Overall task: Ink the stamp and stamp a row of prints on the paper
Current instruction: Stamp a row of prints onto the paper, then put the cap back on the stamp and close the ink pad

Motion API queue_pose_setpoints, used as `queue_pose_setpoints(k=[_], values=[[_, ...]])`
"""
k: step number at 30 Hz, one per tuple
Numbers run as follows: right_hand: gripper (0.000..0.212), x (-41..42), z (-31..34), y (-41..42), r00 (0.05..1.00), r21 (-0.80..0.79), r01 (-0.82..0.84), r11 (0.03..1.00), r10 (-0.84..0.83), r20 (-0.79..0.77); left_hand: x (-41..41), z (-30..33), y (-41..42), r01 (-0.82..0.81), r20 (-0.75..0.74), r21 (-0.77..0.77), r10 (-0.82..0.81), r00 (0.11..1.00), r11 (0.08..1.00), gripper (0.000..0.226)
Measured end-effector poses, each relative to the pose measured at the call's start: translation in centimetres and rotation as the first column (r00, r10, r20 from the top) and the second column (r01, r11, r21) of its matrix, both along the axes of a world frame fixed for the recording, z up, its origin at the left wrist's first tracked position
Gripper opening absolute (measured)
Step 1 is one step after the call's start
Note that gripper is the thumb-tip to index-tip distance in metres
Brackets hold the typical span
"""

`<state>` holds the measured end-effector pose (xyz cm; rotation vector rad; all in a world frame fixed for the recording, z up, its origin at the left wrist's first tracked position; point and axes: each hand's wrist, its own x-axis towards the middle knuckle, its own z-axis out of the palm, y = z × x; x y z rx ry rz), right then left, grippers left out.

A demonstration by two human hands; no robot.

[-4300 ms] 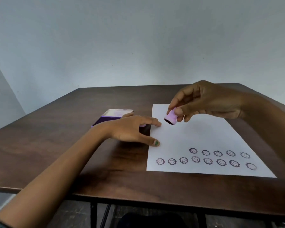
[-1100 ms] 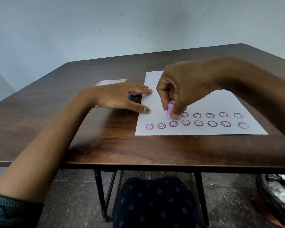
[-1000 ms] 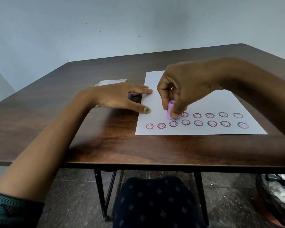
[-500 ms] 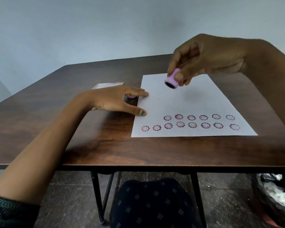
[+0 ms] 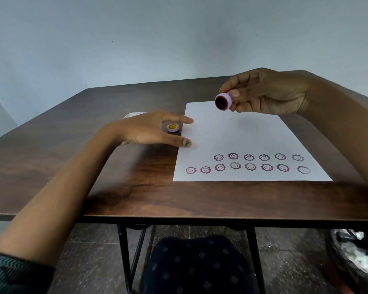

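My right hand point(image 5: 270, 92) holds a small pink stamp point(image 5: 223, 101) in the air above the far part of the white paper point(image 5: 238, 132), its dark red inked face turned toward me. Two rows of flower-face prints point(image 5: 249, 164) run along the paper's near edge. My left hand point(image 5: 155, 130) rests flat on the table with fingers spread, its fingertips on the paper's left edge. Under those fingers lies a pink cap with a yellow smiley top point(image 5: 172, 127).
A white box point(image 5: 134, 114) peeks out behind my left hand on the dark wooden table point(image 5: 72, 162). The table's near edge runs just below the paper. A crumpled dark bag point(image 5: 357, 259) sits on the floor at the right.
My right hand lifted the stamp off the upper row, leaving a new print at its left end, then raised it and tilted its face toward me. My left hand stayed put.
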<state>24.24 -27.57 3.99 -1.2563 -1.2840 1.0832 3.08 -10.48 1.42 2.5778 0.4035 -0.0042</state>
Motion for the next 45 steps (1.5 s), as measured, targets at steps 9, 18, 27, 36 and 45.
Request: queue_pose_setpoints(k=[9,18,27,36,45], values=[[0.011,-1.6,-1.2,2.1,0.931,0.099,0.315,0.944,-0.287,-0.227,-0.2,-0.1,2.4,-0.229,0.304,0.175,0.168,0.938,0.958,0.039],[0.009,-2.1,-2.4,3.0,0.86,0.064,0.476,0.877,-0.45,-0.241,0.5,-1.8,3.3,-0.32,0.281,0.325,0.232,0.931,0.89,0.047],[0.009,-2.5,-2.5,2.9,0.845,0.047,0.505,0.862,-0.483,-0.23,0.8,-2.3,3.0,-0.262,0.345,0.401,0.121,0.931,0.878,0.035],[0.009,-2.8,-2.5,2.8,0.844,0.032,0.5,0.865,-0.48,-0.239,1.0,-1.6,1.6,-0.273,0.395,0.266,0.154,0.906,0.925,0.019],[0.023,-3.8,-2.4,2.9,0.862,0.121,0.45,0.885,-0.394,-0.318,1.3,-0.4,-0.8,-0.033,0.575,-0.446,0.314,0.755,0.894,0.017]])
